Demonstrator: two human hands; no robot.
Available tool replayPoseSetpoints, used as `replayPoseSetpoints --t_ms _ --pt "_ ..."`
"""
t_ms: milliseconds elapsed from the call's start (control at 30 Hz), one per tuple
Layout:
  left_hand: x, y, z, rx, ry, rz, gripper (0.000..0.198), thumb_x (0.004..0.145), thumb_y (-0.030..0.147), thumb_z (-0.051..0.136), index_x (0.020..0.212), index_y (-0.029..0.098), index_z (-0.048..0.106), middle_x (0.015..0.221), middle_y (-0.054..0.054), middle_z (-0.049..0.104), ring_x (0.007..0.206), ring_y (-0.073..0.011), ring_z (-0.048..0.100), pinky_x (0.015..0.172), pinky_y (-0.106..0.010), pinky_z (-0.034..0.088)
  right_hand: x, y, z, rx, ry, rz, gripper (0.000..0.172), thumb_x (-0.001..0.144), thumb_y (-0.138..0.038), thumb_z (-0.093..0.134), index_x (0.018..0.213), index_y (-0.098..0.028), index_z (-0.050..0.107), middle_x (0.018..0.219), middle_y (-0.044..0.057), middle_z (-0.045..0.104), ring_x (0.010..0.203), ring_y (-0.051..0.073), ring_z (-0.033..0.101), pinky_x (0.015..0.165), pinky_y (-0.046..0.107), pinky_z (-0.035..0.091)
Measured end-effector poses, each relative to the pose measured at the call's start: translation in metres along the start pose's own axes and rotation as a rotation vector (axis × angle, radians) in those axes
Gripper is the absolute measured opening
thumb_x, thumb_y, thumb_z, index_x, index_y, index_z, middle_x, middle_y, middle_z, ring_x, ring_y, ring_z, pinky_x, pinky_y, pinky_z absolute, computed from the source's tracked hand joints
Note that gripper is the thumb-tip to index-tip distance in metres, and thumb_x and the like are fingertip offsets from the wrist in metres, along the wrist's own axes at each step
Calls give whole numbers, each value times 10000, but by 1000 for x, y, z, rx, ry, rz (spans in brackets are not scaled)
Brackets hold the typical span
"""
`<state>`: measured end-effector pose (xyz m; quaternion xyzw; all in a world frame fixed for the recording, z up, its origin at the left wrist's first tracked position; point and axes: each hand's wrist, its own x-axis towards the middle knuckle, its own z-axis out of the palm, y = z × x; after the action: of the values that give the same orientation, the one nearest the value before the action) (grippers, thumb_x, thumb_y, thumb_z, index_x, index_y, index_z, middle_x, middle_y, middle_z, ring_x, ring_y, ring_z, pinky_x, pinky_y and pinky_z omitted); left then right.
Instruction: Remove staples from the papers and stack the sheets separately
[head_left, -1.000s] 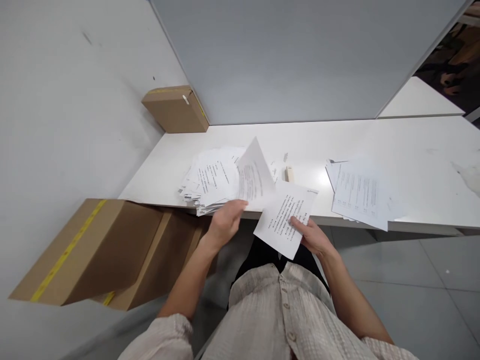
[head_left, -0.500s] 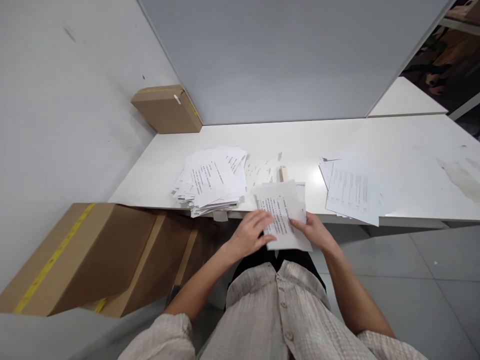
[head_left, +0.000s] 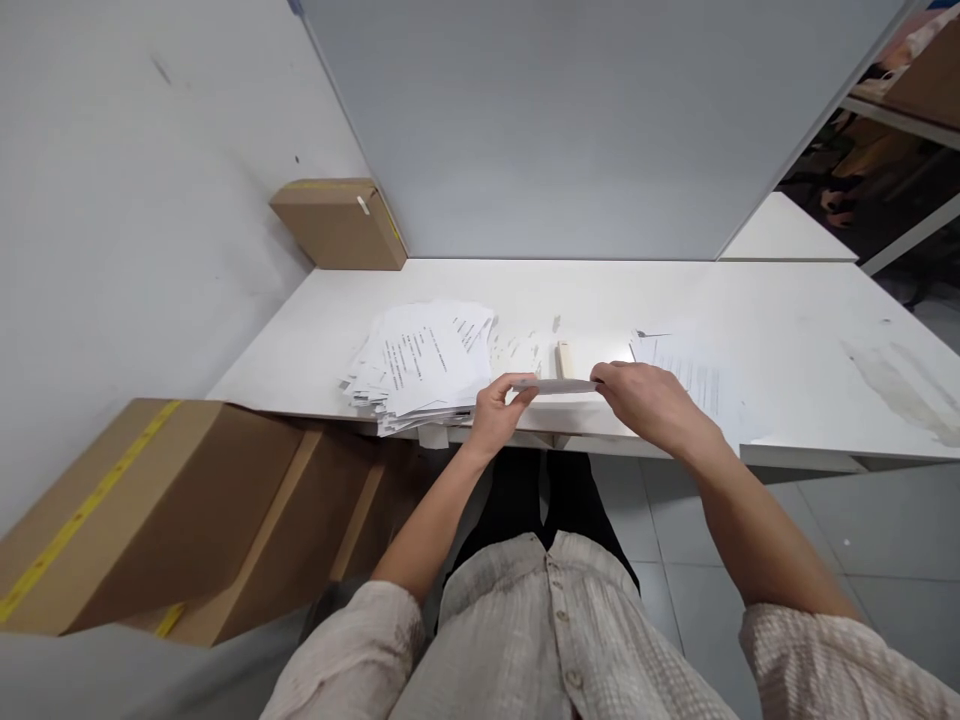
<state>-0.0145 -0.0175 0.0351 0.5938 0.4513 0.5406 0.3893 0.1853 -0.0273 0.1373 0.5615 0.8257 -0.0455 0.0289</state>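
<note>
Between both hands a small stack of paper sheets [head_left: 561, 386] is held nearly edge-on to my view, just above the table's front edge. My left hand [head_left: 501, 412] pinches its left end between thumb and fingers. At the other end, the fingers of my right hand [head_left: 641, 395] are closed on the sheets. A messy pile of printed sheets [head_left: 427, 360] lies on the table left of my left hand. Other printed sheets [head_left: 686, 365] lie to the right, partly covered by my right hand and forearm. Behind the held stack is a small cream-coloured block [head_left: 564, 358].
A white table [head_left: 795, 350] runs along a grey panel [head_left: 562, 130]. One cardboard box [head_left: 341, 225] stands in its back left corner. Larger taped cardboard boxes [head_left: 172, 510] stand at lower left, below table height. Cluttered shelves [head_left: 892, 130] are at the far right.
The stack has been raised from lying face-up near my lap to edge-on above the table edge. My right hand has moved up and now grips the stack's right end; my left hand has risen too.
</note>
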Motion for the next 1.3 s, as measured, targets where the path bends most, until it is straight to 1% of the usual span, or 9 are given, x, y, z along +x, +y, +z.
replayPoseSetpoints --t_ms 200,333,533,667,767,900,1000,1133,1300 --pt "-1 -20 2 -19 -70 -39 238 777 352 573 935 180 617 939 -58 644 930 -169 584 847 -309 441 16 0 15 22 -67 2 187 881 -222 360 865 -197 545 769 56 607 661 166 528 498 252 253" --pt "4 -20 0 38 -63 -39 253 810 385 514 870 165 624 782 -19 621 775 -143 570 725 -259 441 17 4 12 11 -12 -4 206 881 -224 341 849 -197 543 725 58 602 618 168 509 495 266 241" --pt "5 -36 6 48 -123 -55 309 816 388 499 1020 170 578 885 -41 624 822 -146 566 727 -255 439 22 8 20 -20 12 -11 158 871 -221 364 928 -184 506 776 75 610 608 157 502 485 261 218" --pt "4 -49 8 136 -156 -70 328 834 406 465 1011 160 592 841 -50 630 760 -155 569 689 -276 444 27 5 23 -69 41 -17 160 871 -219 367 894 -178 520 752 75 605 611 159 505 488 258 222" --pt "6 -45 7 116 -155 -66 330 834 419 461 966 154 606 847 -53 640 813 -172 581 735 -293 446 28 6 17 -25 36 -32 173 856 -197 383 825 -183 553 708 67 601 601 162 508 497 259 247" --pt "14 -23 6 -24 -5 -65 296 782 418 551 902 152 599 861 -46 645 848 -162 590 767 -277 449 23 20 10 314 163 -8 217 864 -265 391 841 -215 601 731 38 628 648 170 540 544 271 335" --pt "22 -3 8 -216 79 3 388 744 393 618 1050 173 528 962 -67 638 914 -161 594 801 -279 456 21 33 19 757 323 22 230 835 -363 454 890 -223 628 826 27 655 758 194 580 628 300 424" --pt "27 14 17 -322 119 126 434 775 441 570 1128 211 468 1028 -69 610 956 -159 580 816 -287 462 24 39 56 1259 484 69 294 765 -405 554 979 -218 631 976 32 664 939 245 588 786 387 466" --pt "21 19 28 -209 54 78 395 837 461 460 1130 201 502 890 -53 608 840 -152 576 743 -271 464 30 30 104 1425 525 118 315 743 -417 577 986 -221 620 1004 34 669 998 239 580 868 423 441"
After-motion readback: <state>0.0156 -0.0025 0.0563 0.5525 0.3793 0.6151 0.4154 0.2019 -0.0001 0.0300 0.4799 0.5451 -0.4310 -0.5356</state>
